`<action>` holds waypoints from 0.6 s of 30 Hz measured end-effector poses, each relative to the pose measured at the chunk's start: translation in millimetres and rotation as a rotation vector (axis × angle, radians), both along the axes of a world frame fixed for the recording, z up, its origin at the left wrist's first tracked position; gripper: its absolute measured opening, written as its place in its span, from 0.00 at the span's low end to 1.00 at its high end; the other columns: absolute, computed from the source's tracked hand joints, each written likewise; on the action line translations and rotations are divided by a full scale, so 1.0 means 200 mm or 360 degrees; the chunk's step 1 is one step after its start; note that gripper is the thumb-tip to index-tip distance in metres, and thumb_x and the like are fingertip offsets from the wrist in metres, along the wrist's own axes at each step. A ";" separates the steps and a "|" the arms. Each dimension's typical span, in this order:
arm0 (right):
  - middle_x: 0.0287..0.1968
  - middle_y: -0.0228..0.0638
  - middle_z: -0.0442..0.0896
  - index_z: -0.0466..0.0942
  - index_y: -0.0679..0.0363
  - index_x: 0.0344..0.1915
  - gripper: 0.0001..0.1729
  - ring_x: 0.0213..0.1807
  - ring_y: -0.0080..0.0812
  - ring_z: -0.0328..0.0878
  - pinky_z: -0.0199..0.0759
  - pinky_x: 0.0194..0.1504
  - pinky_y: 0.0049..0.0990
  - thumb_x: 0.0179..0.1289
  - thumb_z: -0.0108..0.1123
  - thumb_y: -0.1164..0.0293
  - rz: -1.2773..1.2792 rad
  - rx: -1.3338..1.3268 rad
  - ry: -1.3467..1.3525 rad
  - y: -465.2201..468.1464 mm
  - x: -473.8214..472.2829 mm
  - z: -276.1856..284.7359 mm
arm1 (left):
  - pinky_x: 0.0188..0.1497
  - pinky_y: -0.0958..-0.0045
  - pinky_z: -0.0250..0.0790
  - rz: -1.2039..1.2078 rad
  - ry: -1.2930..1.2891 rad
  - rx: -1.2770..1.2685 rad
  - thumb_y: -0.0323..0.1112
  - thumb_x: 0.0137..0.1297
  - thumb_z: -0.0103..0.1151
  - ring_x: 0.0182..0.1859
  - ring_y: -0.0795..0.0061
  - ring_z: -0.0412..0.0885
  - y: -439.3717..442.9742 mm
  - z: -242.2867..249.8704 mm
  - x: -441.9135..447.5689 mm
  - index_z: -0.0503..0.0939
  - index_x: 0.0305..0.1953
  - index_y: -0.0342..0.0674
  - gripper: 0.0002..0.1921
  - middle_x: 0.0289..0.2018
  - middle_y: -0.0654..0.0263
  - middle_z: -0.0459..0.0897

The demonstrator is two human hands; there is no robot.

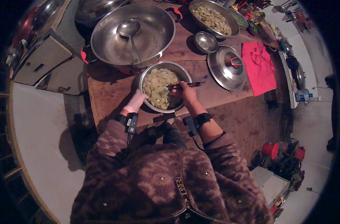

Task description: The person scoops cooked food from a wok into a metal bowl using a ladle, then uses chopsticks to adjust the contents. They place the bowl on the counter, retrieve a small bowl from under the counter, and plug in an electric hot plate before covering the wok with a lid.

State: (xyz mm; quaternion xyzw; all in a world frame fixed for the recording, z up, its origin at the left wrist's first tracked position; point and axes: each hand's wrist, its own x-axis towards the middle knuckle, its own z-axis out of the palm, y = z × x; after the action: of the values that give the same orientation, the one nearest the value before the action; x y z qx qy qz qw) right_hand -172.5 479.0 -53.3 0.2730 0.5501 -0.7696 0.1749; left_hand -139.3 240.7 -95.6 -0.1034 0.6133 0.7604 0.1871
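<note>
A deep metal bowl [185, 73] of pale, sliced food [158, 84] stands at the near edge of the wooden table [114, 103]. Gloved in something thin and light, my left hand [137, 101] grips the bowl's left rim. My right hand [186, 93] holds dark chopsticks [196, 84] over the right part of the bowl, their tips at the food. Just beyond the bowl, a ladle [128, 28] lies inside a wide metal pan [156, 30] with red and black handles.
To the right are a metal lid [224, 71], a small metal bowl [206, 42] and a red cloth [258, 65]. A large bowl [236, 30] of similar food stands at the back right. Cabinet doors [44, 61] are at the left.
</note>
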 end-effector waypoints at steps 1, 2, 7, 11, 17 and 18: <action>0.38 0.44 0.79 0.72 0.66 0.44 0.17 0.33 0.35 0.81 0.78 0.33 0.28 0.69 0.46 0.63 -0.0002 -0.0014 -0.0005 0.01 0.00 0.00 | 0.63 0.72 0.54 -0.0002 0.0047 0.0031 0.24 0.50 0.47 0.59 0.67 0.65 0.00 0.01 0.00 0.61 0.60 0.31 0.31 0.55 0.57 0.69; 0.39 0.44 0.79 0.72 0.66 0.44 0.17 0.34 0.34 0.80 0.77 0.34 0.28 0.69 0.46 0.62 -0.0003 -0.0050 -0.0004 0.02 0.01 -0.01 | 0.63 0.72 0.54 -0.0004 -0.0014 0.0022 0.24 0.50 0.47 0.59 0.67 0.65 0.00 0.02 0.00 0.60 0.61 0.31 0.31 0.55 0.57 0.68; 0.38 0.42 0.79 0.72 0.63 0.44 0.16 0.34 0.34 0.80 0.76 0.35 0.28 0.70 0.45 0.62 -0.0075 -0.0157 0.0017 0.06 0.02 -0.02 | 0.64 0.72 0.52 -0.0027 -0.0158 -0.0006 0.24 0.49 0.47 0.60 0.67 0.64 0.00 0.05 0.01 0.58 0.62 0.32 0.33 0.56 0.58 0.68; 0.36 0.40 0.79 0.72 0.62 0.44 0.15 0.34 0.33 0.79 0.75 0.35 0.28 0.70 0.44 0.62 -0.0182 -0.0377 -0.0012 0.08 0.02 -0.01 | 0.64 0.73 0.52 -0.0040 -0.0175 -0.0010 0.23 0.49 0.47 0.59 0.68 0.64 0.00 0.07 0.01 0.58 0.62 0.32 0.33 0.56 0.58 0.68; 0.35 0.40 0.79 0.73 0.63 0.43 0.15 0.34 0.34 0.79 0.77 0.36 0.29 0.70 0.44 0.63 -0.0320 -0.0492 0.0017 0.11 0.01 -0.01 | 0.63 0.73 0.53 -0.0015 -0.0160 -0.0033 0.24 0.50 0.48 0.58 0.68 0.65 -0.01 0.04 0.01 0.60 0.60 0.32 0.31 0.54 0.59 0.70; 0.36 0.40 0.79 0.72 0.63 0.44 0.16 0.35 0.34 0.79 0.76 0.36 0.29 0.70 0.44 0.62 -0.0293 -0.0540 0.0044 0.11 0.00 -0.01 | 0.62 0.73 0.53 -0.0015 -0.0158 -0.0046 0.24 0.50 0.48 0.57 0.68 0.66 -0.01 0.02 0.01 0.61 0.60 0.32 0.31 0.54 0.59 0.70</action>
State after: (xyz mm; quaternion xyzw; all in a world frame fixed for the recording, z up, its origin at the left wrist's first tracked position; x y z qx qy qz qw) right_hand -171.7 500.4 -55.4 0.2781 0.3876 -0.8677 0.1397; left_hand -137.5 238.6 -90.8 -0.1407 0.6147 0.7445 0.2193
